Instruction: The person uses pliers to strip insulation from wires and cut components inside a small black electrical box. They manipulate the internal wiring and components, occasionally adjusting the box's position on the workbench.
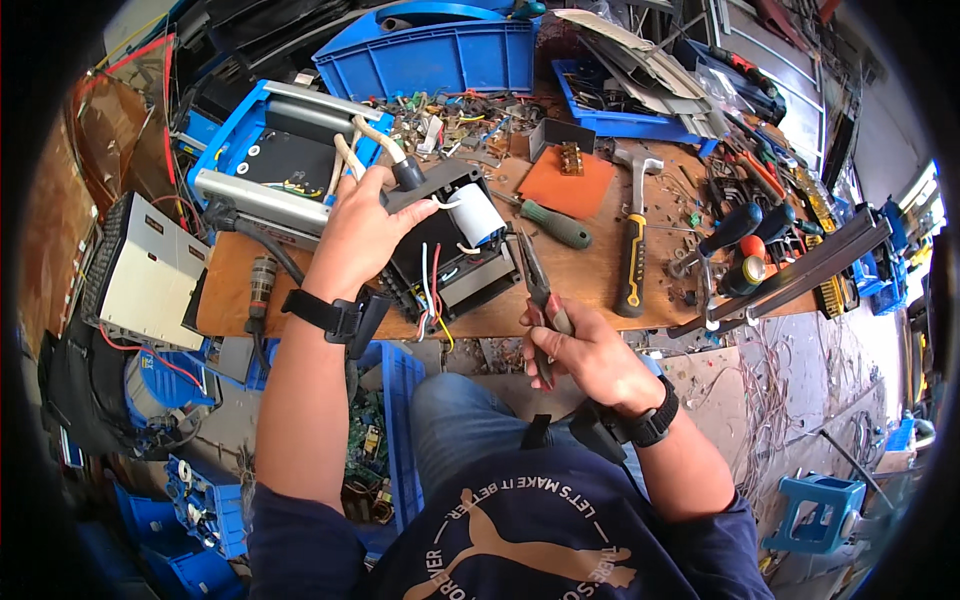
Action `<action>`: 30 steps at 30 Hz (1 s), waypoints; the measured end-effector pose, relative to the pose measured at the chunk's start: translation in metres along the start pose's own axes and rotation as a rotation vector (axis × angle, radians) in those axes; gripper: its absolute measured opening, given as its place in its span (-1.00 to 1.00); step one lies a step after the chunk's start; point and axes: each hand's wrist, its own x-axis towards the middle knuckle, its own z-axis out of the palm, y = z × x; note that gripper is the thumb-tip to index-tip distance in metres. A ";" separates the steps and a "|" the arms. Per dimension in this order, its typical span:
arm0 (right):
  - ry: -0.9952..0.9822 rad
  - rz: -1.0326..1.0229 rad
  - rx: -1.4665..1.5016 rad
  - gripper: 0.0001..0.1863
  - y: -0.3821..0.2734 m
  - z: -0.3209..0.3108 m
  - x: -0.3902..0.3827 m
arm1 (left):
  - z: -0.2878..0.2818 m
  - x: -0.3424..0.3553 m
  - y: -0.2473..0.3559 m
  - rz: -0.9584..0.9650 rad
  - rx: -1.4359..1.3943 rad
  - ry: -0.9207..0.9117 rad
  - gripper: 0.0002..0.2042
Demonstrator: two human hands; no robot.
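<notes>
A black device housing [438,180] with cut wire ends rests tilted at the bench's near edge. A white cylinder [474,214] sits inside it. My left hand [365,225] grips the housing's left side, thumb reaching over toward a short white wire and the other fingers partly hidden. Beside those fingers, a thick beige cable [381,138] runs into the housing. Red, white and yellow wires [432,290] hang from its near side. To the right, my right hand [580,350] is closed around pliers [537,275] with worn red handles, their jaws pointing up beside the housing.
A blue-framed metal case [270,165] stands behind at left. On the wooden bench [590,270] lie a green-handled screwdriver [556,225], a hammer [634,235] and an orange sheet [566,182]. Scrap and a blue crate [430,58] fill the back; several tools crowd the right.
</notes>
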 end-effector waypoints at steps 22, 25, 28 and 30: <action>0.076 -0.085 -0.168 -0.81 0.007 -0.001 -0.004 | 0.001 0.002 -0.005 0.013 0.001 0.004 -0.48; 0.187 -0.169 -0.572 -0.78 0.008 0.009 -0.003 | 0.000 0.007 -0.009 0.015 -0.002 0.008 -0.49; 0.273 -0.167 -0.843 -0.74 -0.003 0.024 -0.002 | 0.003 0.005 -0.010 0.026 -0.003 0.015 -0.51; 0.281 -0.121 -0.877 -0.75 -0.007 0.027 0.001 | 0.003 0.002 -0.007 0.046 0.010 0.037 -0.52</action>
